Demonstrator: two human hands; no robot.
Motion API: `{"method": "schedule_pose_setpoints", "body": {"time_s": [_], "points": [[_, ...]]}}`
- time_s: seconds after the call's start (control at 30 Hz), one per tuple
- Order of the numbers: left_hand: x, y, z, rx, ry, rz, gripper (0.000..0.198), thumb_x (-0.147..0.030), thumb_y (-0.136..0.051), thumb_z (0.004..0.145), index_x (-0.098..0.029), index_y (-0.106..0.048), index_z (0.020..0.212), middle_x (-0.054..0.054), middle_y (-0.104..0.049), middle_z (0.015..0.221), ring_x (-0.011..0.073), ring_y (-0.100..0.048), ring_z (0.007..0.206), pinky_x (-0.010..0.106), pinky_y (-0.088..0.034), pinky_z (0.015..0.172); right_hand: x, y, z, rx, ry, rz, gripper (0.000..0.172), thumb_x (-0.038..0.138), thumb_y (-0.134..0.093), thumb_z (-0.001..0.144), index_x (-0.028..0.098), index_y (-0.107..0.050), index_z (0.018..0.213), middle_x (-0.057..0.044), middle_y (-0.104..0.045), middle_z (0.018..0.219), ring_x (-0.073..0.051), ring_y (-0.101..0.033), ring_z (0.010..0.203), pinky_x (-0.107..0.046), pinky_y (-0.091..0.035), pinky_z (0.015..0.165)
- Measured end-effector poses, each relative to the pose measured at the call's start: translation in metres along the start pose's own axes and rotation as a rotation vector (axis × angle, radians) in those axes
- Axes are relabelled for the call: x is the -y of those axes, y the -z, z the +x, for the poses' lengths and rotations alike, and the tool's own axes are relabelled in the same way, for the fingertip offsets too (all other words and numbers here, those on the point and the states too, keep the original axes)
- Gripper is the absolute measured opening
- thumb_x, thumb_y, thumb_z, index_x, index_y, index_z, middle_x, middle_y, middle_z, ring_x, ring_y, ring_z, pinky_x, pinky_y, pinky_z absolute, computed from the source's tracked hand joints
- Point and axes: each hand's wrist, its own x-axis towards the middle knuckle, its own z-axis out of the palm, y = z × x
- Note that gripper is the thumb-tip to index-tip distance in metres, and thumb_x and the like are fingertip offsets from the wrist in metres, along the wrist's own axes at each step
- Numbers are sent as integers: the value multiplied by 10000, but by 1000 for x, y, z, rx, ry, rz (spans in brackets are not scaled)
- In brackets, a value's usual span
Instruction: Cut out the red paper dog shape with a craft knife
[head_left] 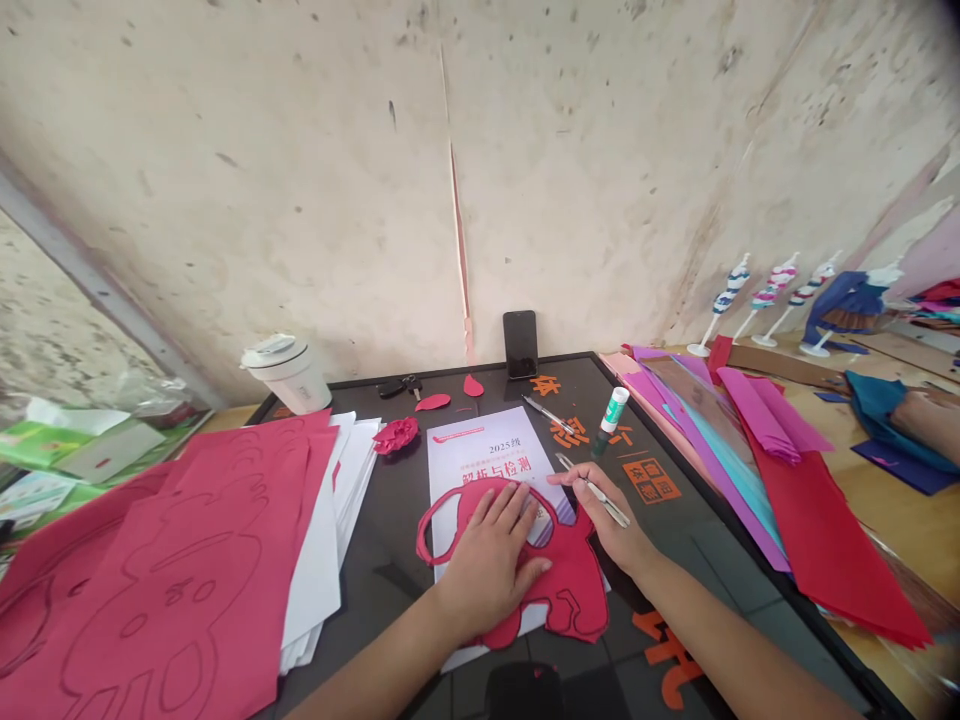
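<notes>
My left hand (495, 555) lies flat with its fingers spread, pressing on a red paper cutout (574, 590) with black outlines and open loops. Under the cutout is a white booklet (480, 440) with printed characters. In the fingers of my right hand (611, 520) is a slim silver pen-like craft knife (606, 502), slanting across the cutout's upper right edge. Its tip is too small to make out. Beyond that hand a glue stick (613, 410) stands upright, with a pen (546, 412) lying to its left. A crumpled red paper flower (396, 436) rests left of the booklet.
Red sheets with drawn outlines (172, 570) and white paper (319, 570) lie left. A lidded white cup (286, 375), keys (401, 386) and a phone (520, 345) line the back. Coloured sheets (817, 540) and small dress forms (731, 290) are right, near another person's hand (926, 420).
</notes>
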Motion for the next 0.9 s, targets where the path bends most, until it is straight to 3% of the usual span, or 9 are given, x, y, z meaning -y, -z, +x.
{"method": "schedule_pose_setpoints", "body": {"time_s": [0.17,0.3,0.4,0.57,0.77,0.9], "points": [[-1,0,-7,-105,21,6,505,-404,-445,1007,-119,-475,1422,160,-412,1528,332,-350,1430,549,-344,1140,-10,0,-1,-60,-48,102,325,519,-377,997,256,-529,1113,-79,-723,1122,-229,-643,1114,-409,-453,1033],[1,-2,-9,-11,-16,-7,637,-523,-452,984,-92,-427,1453,165,-422,1519,330,-378,1415,529,-349,1144,-17,0,1,-90,-58,219,354,518,-390,999,250,-483,1211,-86,-692,1154,-208,-655,983,-378,-507,931],[3,1,-8,-6,-4,-40,632,-555,-446,977,-118,-462,1433,152,-438,1512,326,-404,1400,519,-352,1143,-21,1,2,-101,-30,218,378,533,-392,994,243,-517,1202,-71,-689,1052,-195,-630,883,-350,-517,857],[13,15,-1,-78,44,6,430,-398,-429,1015,-149,-554,1343,122,-564,1411,305,-503,1320,483,-411,1098,-26,3,3,-126,-83,180,437,593,-433,957,236,-632,1112,-39,-670,850,-199,-623,807,-355,-516,830],[18,2,-5,-115,67,91,586,-497,-472,981,-87,-496,1399,172,-484,1475,352,-440,1367,502,-404,1098,-14,6,9,-101,-207,280,471,588,-613,862,199,-666,1121,-107,-739,1036,-247,-685,946,-386,-533,858],[18,-7,-10,-157,46,97,586,-490,-425,998,-91,-466,1426,170,-459,1494,344,-417,1383,505,-386,1106,3,14,20,-14,-208,230,432,542,-690,817,208,-707,1091,-91,-752,1006,-242,-698,928,-373,-545,847]]}}
